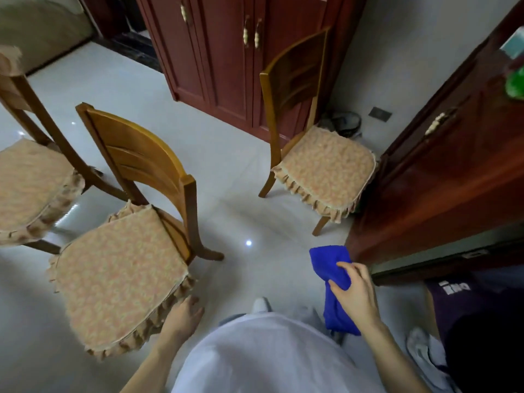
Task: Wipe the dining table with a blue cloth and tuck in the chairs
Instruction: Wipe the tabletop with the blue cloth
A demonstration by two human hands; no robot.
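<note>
My right hand [354,293] grips a blue cloth [330,268], which hangs down past my wrist at the lower right. My left hand [181,316] rests against the front frill of the nearest wooden chair [119,268], fingers together on the cushion's edge. That chair has a peach frilled cushion and its back points away from me. A second chair [323,163] stands on the floor further off, beside a dark red cabinet. A third chair [28,177] shows partly at the left edge. The dining table is out of view.
A dark red wardrobe [226,66] stands at the back. A red cabinet [442,177] with a brass handle runs along the right. Another person's leg and white shoe [425,353] are at the lower right. Glossy white floor tiles [235,194] lie between the chairs.
</note>
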